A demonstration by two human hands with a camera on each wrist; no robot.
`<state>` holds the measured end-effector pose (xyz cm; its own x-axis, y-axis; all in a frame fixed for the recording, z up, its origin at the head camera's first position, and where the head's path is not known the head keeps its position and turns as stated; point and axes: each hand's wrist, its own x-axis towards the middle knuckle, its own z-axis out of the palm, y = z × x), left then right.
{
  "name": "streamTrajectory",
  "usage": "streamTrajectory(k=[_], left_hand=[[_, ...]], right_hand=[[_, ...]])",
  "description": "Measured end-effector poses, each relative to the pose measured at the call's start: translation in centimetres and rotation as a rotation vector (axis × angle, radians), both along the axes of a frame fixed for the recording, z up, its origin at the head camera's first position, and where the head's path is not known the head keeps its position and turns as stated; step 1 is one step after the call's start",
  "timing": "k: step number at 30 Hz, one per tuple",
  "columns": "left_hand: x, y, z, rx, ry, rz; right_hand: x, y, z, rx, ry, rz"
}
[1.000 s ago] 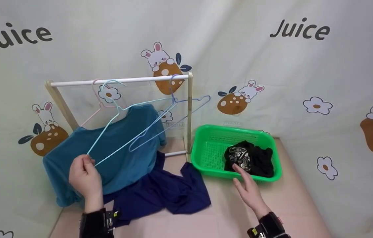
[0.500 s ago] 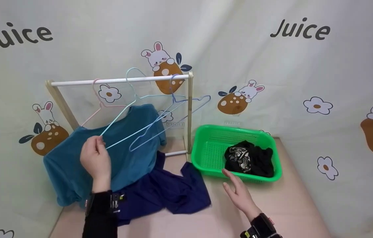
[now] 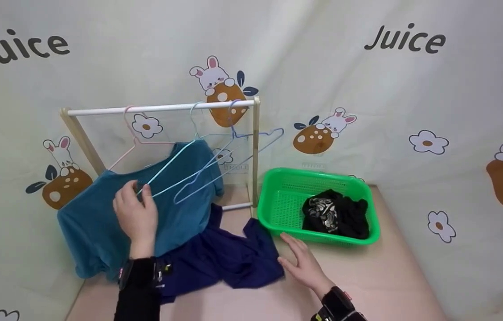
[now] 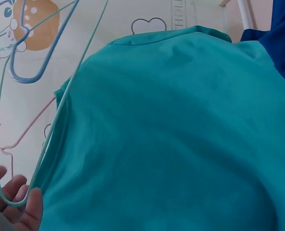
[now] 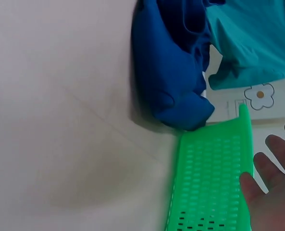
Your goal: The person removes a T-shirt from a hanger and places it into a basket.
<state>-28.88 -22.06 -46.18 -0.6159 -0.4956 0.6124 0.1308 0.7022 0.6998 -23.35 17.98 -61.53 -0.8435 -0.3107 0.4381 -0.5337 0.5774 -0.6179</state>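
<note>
A mint-green wire hanger [image 3: 171, 161] hangs by its hook from the white rod of a small rack [image 3: 100, 111]. My left hand [image 3: 137, 218] is at its lower left corner, thumb and fingers spread apart around the wire; in the left wrist view the hanger's rounded end crosses in front of the loose fingers [image 4: 18, 182]. Behind it, a teal shirt [image 3: 95, 205] hangs on a pink hanger [image 3: 121, 159]. My right hand [image 3: 307, 267] holds nothing, its fingers extended, just in front of the green basket [image 3: 282, 207] and beside a dark blue garment [image 3: 242, 263].
A blue-purple hanger [image 3: 259, 152] hangs at the rod's right end, overlapping the mint one in the head view. Inside the basket's right half lies a crumpled black garment [image 3: 353, 218]. The dark blue garment spreads over the table [image 3: 345, 272] below the rack.
My left hand raised the mint hanger rightward; its hook now sits on the rod, and the fingers have loosened from the wire. My right hand moved left and down, away from the basket.
</note>
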Motion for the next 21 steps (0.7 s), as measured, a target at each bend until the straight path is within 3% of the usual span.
streamTrajectory(k=[5,13,21], left_hand=[[0.3,-0.5,-0.9,-0.055,-0.029,0.026],[1.2,-1.3,-3.2,-0.207,0.003,0.031],[2.6,-1.8,-5.8,-0.258,-0.086,0.008]], right_hand=[[-0.2,-1.2,-0.7,0.056,-0.029,0.048],[-0.3,-2.7,-2.5,0.130,-0.060,0.103],[-0.1,-4.1,-3.5,0.226,-0.108,0.086]])
